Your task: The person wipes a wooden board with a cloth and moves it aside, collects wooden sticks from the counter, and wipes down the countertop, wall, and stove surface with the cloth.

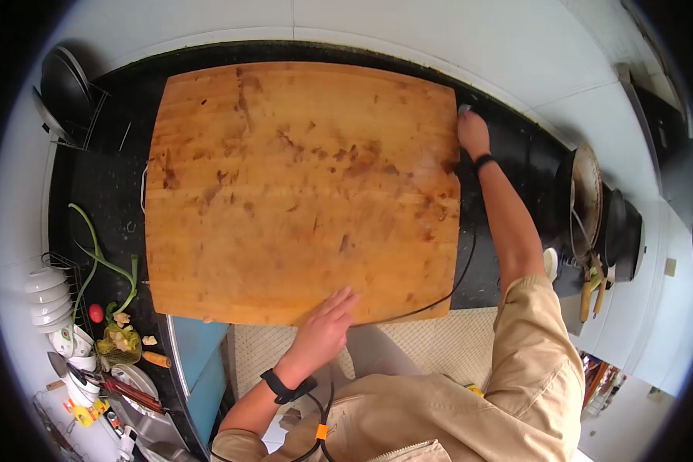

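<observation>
A large wooden cutting board, worn and marked with dark stains, lies flat on the black countertop. My left hand rests at its near edge, fingers stretched out over the wood. At the far right corner of the board is my right hand, closed, with a small greyish bit showing beyond its fingers. What that bit is, I cannot make out. A thin black cable runs along the right side and near edge of the board. On the left side, a metal handle sticks out.
Green onions, a red round vegetable and a knife handle lie left. White bowls stand stacked in a rack. A wok is at the right; dark pans stand back left.
</observation>
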The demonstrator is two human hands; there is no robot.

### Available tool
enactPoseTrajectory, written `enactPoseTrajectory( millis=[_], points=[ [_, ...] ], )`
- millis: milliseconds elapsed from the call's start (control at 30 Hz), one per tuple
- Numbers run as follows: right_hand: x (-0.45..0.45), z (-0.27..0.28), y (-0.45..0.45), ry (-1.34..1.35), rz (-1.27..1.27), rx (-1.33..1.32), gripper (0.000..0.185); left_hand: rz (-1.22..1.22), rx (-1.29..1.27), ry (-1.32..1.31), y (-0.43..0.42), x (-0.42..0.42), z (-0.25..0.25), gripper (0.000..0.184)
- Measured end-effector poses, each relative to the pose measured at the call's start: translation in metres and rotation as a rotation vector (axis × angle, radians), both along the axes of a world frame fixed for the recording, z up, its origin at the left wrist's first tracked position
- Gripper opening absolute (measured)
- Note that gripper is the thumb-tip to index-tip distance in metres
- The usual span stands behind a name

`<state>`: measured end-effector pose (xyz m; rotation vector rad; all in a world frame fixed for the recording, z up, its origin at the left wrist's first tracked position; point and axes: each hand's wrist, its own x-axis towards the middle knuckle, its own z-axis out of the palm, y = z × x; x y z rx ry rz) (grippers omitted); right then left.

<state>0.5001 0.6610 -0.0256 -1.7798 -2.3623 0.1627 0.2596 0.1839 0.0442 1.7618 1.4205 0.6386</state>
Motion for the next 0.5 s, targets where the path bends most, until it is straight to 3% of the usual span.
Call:
enactPoseTrajectory(
  millis=[67,133,167,233,267,333,367,433,500],
  points=[
    [0.017,-0.01,0.002,-0.118,-0.027,-0.054,0.03,0.017,0.008,0.018,0.001,0.0,-0.001,0.01],
    [0.003,0.0,-0.018,0.171,0.101,0.11,0.029,0.005,-0.019,0.007,-0.001,-0.003,-0.004,0.011],
    [-0.015,0.008,-0.012,0.193,0.123,0.107,0.029,0.029,-0.021,0.027,-0.002,-0.004,-0.003,0.011],
    [-0.056,0.035,-0.005,0.242,0.255,0.582,0.03,0.047,-0.045,-0.038,-0.001,-0.004,-0.001,0.012],
    [-0.077,0.035,-0.003,0.261,0.262,0.578,0.03,0.059,-0.05,-0.023,-0.002,-0.003,0.0,0.012],
    [-0.128,0.036,0.006,0.324,0.574,0.559,0.029,0.054,-0.028,-0.014,-0.003,-0.001,0.001,0.018],
    [-0.149,0.033,0.006,0.339,0.582,0.563,0.029,0.066,-0.026,-0.001,-0.004,0.0,0.002,0.018],
    [-0.192,0.024,0.006,0.101,0.507,0.16,0.029,0.06,-0.05,0.022,-0.005,0.0,0.003,0.026],
    [-0.207,0.023,0.008,0.067,0.448,0.1,0.029,0.08,-0.049,0.019,-0.009,0.0,0.004,0.029]
  ],
)
